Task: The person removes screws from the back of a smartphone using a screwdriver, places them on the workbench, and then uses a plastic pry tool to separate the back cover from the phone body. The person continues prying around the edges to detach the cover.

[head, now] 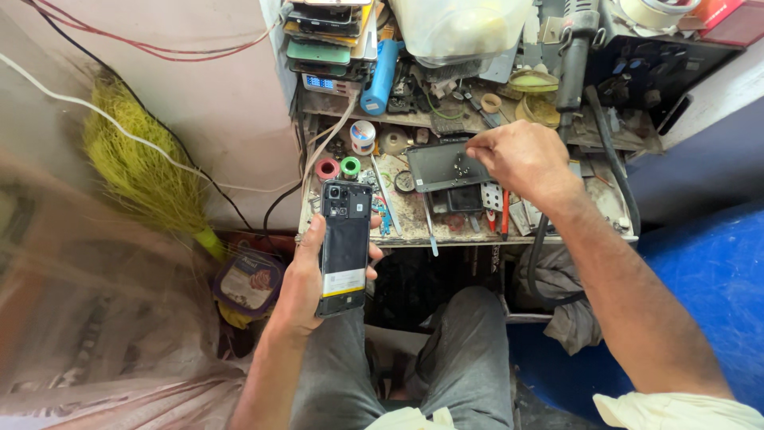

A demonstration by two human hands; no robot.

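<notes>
Head view is looking down on a seated person working at a cluttered bench [557,232]. Left hand [306,279] is holding an opened phone [344,247] upright over the lap, just in front of the bench edge; the back cover is off, showing dark internals, a camera block at the top and a pale label lower down. Its fingers [374,253] are wrapping around the right edge while the thumb is pressing along the left edge, so the grip is closed firmly on the phone. Right hand [521,159] is reaching over the bench, its fingers pinching together above a dark flat tray [442,169] dotted with tiny screws; whether something is caught between the fingertips is too small to tell. Near the tray, a red tape roll [327,169] and a green tape roll [350,166] are sitting side by side, with a blue cylinder [380,78] farther back. A stack of phones [328,36] is resting at the rear left. A yellow broom [143,171] is leaning against the wall, well apart from the bench.
</notes>
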